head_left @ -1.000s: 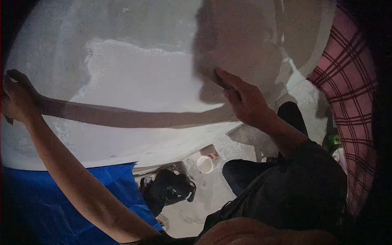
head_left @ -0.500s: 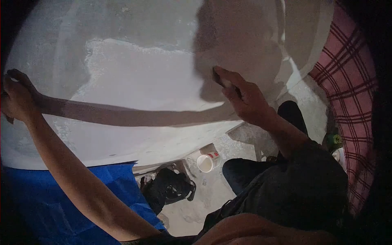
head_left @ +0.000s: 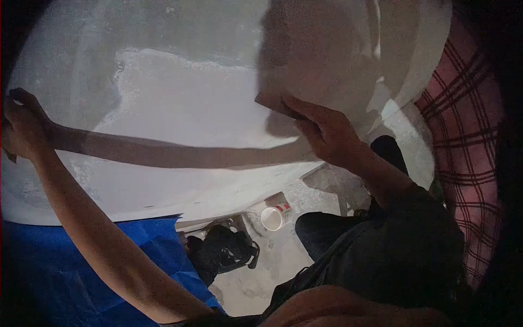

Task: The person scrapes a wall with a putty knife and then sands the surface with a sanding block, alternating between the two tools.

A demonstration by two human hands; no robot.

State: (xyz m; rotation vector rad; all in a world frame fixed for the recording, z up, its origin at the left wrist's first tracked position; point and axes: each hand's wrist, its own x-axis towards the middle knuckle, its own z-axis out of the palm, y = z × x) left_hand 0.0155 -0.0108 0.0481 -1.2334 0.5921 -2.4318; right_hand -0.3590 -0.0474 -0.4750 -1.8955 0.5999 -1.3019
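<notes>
My right hand point(head_left: 329, 133) is closed on a thin, flat putty spreader point(head_left: 272, 103), its edge at the pale wall surface point(head_left: 180, 103). A smooth whitish coat with a ragged upper edge covers part of that grey surface. Over at the far left, my left hand point(head_left: 24, 128) is curled up close to the wall, partly cut off by the dark frame edge. A small pointed corner shows below its fingers, but what it belongs to is hidden. The left arm's shadow runs across the white coat towards the right hand.
A white tub with red marks point(head_left: 274, 217) stands on the floor below the wall. Beside it lies a black bag-like object point(head_left: 226, 248). Blue sheeting point(head_left: 49, 261) spreads at lower left. A red plaid cloth point(head_left: 466, 125) hangs at right, near my bent legs.
My right hand has turned the spreader, so more of its flat side shows, reaching farther left. The left hand has barely moved.
</notes>
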